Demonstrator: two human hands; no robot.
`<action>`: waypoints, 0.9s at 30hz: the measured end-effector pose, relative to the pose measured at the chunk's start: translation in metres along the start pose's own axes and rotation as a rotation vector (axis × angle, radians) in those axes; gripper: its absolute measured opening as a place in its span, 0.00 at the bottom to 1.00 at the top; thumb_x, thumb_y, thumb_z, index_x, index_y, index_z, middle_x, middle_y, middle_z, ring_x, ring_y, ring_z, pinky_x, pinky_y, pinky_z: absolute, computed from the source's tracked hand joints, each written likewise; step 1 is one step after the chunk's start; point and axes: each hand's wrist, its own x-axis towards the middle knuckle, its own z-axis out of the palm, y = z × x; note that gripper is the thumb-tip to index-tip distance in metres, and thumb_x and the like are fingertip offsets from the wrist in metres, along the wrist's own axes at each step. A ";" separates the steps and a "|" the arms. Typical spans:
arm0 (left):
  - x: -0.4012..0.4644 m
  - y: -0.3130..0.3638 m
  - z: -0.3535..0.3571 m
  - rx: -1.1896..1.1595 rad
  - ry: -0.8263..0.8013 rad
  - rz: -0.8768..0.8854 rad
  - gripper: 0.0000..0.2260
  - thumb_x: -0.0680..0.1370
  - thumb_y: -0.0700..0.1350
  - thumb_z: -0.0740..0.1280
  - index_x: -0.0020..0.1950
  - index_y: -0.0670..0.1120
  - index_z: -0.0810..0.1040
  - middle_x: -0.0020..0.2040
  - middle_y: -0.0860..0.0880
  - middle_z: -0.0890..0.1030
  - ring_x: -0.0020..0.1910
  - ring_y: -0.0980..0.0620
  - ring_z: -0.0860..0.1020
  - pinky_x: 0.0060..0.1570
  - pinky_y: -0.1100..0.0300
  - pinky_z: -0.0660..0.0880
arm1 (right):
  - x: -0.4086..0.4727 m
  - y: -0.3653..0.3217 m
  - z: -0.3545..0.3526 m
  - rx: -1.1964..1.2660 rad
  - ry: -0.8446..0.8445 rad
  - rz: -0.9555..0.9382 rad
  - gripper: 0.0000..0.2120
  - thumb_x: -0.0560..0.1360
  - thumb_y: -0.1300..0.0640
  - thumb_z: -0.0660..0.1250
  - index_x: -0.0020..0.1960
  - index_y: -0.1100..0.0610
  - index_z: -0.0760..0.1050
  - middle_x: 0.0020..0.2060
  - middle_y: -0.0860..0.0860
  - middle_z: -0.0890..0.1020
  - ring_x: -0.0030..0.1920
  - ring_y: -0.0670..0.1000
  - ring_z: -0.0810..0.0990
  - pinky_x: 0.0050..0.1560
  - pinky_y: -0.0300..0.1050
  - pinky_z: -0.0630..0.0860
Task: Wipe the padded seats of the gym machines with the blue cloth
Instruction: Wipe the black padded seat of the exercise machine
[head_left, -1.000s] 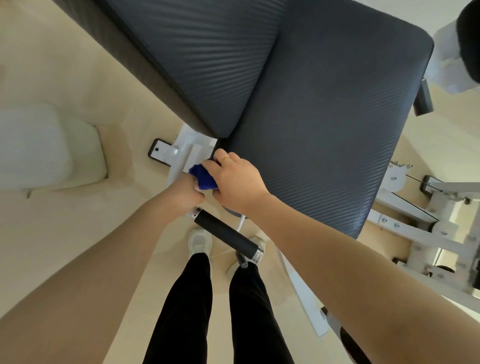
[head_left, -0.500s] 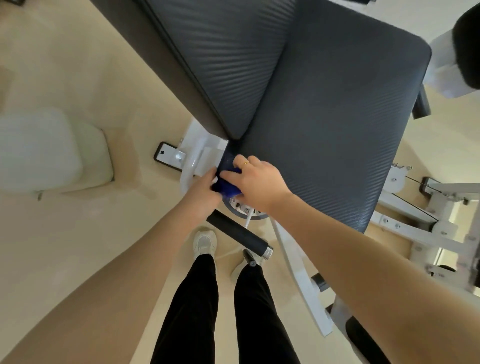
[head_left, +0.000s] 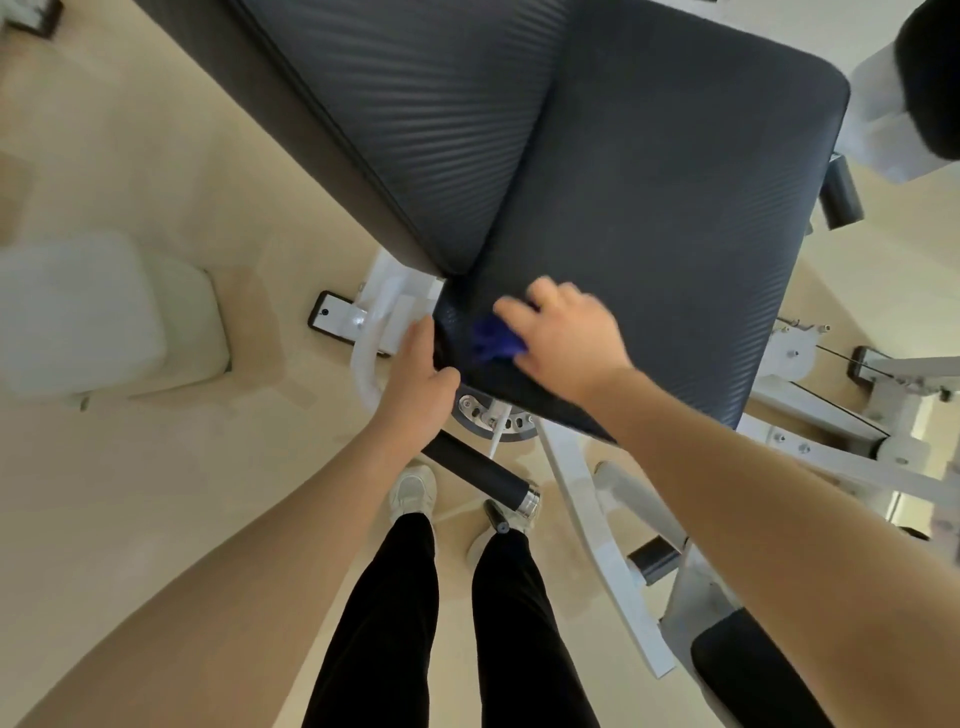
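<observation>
At the near corner of the padded seat (head_left: 665, 218), I see the right hand (head_left: 569, 340) pressing the blue cloth (head_left: 491, 339) onto the dark ribbed upholstery.

Head view: my camera looks straight down. The right hand lies palm-down with its fingers curled over the bunched cloth, which shows at the thumb side and touches the seat just inside the corner; the hand is slightly motion-blurred. The left hand (head_left: 418, 387) grips the seat's corner edge from the side, thumb on top and fingers wrapped under the padding, holding nothing else. A second ribbed pad (head_left: 415, 114) meets the seat along a seam. Below the corner sit the white frame (head_left: 597, 535), a perforated adjustment disc (head_left: 488, 418) and a black foam handle (head_left: 480, 475), above the person's black-trousered legs (head_left: 384, 623) on the beige floor (head_left: 156, 493).
</observation>
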 end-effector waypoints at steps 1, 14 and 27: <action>0.001 0.000 0.003 0.064 -0.011 0.011 0.25 0.76 0.34 0.56 0.73 0.45 0.59 0.72 0.43 0.61 0.71 0.46 0.62 0.70 0.52 0.64 | 0.004 0.010 -0.003 0.039 0.026 0.145 0.23 0.67 0.53 0.71 0.61 0.54 0.73 0.49 0.59 0.76 0.43 0.62 0.77 0.37 0.49 0.73; 0.007 -0.003 0.015 0.191 0.126 -0.007 0.35 0.76 0.35 0.60 0.77 0.51 0.46 0.74 0.46 0.63 0.71 0.47 0.64 0.69 0.51 0.64 | -0.019 0.003 0.005 0.250 0.051 0.353 0.22 0.74 0.52 0.65 0.67 0.52 0.67 0.56 0.56 0.72 0.52 0.59 0.73 0.43 0.49 0.71; 0.019 -0.011 -0.012 -0.497 0.180 -0.149 0.17 0.81 0.50 0.54 0.68 0.50 0.70 0.61 0.50 0.77 0.62 0.54 0.74 0.64 0.55 0.69 | 0.044 -0.077 0.018 0.552 0.254 0.615 0.22 0.74 0.55 0.65 0.65 0.58 0.68 0.56 0.55 0.73 0.53 0.55 0.72 0.48 0.46 0.72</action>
